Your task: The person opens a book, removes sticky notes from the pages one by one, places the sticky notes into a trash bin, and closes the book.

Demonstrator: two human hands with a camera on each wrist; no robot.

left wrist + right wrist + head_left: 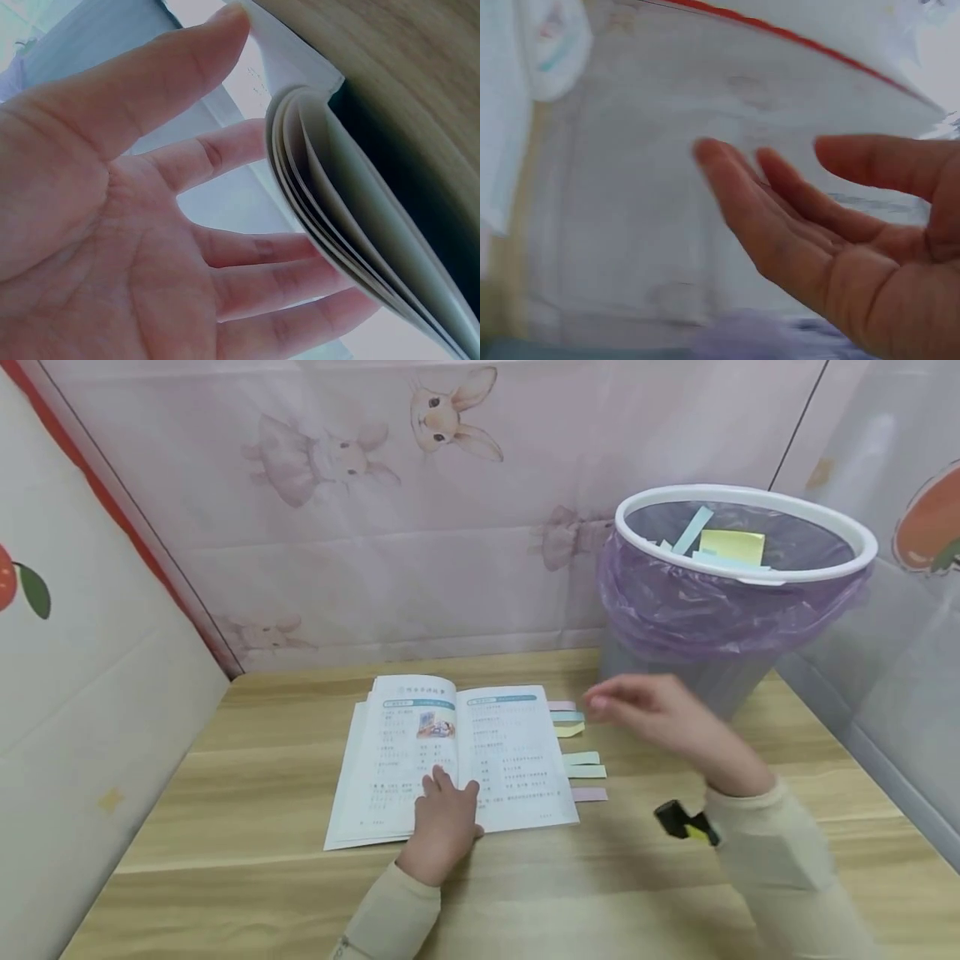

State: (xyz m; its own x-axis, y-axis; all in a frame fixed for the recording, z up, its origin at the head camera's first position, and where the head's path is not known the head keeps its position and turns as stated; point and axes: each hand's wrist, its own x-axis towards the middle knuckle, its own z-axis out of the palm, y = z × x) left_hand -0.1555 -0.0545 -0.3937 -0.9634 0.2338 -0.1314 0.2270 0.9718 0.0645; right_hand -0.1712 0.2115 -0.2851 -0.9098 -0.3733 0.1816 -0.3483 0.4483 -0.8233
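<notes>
An opened book (517, 752) lies on the wooden table, with printed text and a small picture on its left page. Several paper sticky tabs (585, 771) in pink, blue, yellow and green stick out past its right edge. My left hand (444, 818) rests on the lower middle of the book with fingers spread; in the left wrist view its fingertips press the pages (300, 142) near the spine. Raised beside the upper tabs, my right hand (652, 710) is slightly blurred. Its fingers are loosely bent with nothing between them in the right wrist view.
At the back right stands a bin (675, 660) with a white rim and purple liner, holding paper strips and a yellow note (731, 547). A rabbit-patterned wall covering (450, 593) borders the table's (247, 760) back edge.
</notes>
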